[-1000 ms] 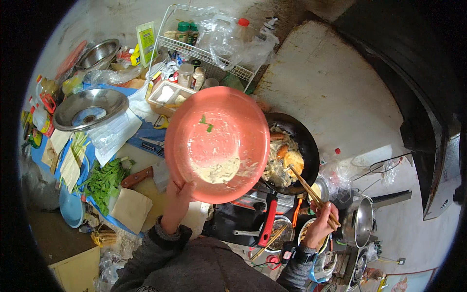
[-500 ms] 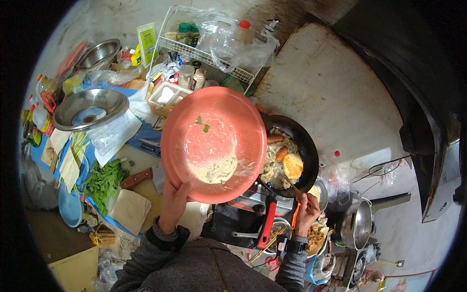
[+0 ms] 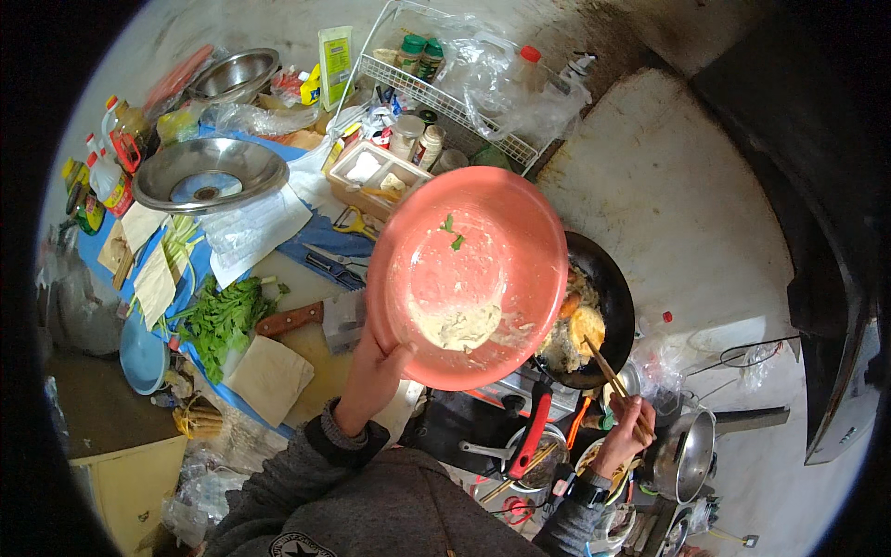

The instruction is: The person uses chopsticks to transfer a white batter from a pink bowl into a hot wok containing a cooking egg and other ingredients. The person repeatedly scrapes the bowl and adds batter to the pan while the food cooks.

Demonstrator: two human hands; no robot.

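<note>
My left hand [image 3: 376,376] grips the near rim of a large pink plastic basin [image 3: 436,265], tilted toward me. Pale batter [image 3: 459,325] pools low in it, and a few green leaf bits cling to its wall. Closed around a pair of wooden chopsticks [image 3: 605,369], my right hand [image 3: 626,436] is to the right of a black frying pan [image 3: 617,278]. The chopstick tips touch a golden fried piece [image 3: 587,327] in the pan. Other frying bits lie beside it, and the basin hides the pan's left part. Toward me points the pan's red handle [image 3: 529,436].
Left of the basin are a cleaver [image 3: 290,319], leafy greens [image 3: 223,325] and a steel bowl [image 3: 209,176]. A white wire rack [image 3: 445,93] with jars stands behind. At right sits a steel pot [image 3: 691,455]; a dark range hood [image 3: 835,353] juts in at far right.
My view has shifted, so the scene sits further right. My right hand has drawn back from the pan, with more of the chopsticks showing. The basin stays in my left hand, covering more of the pan.
</note>
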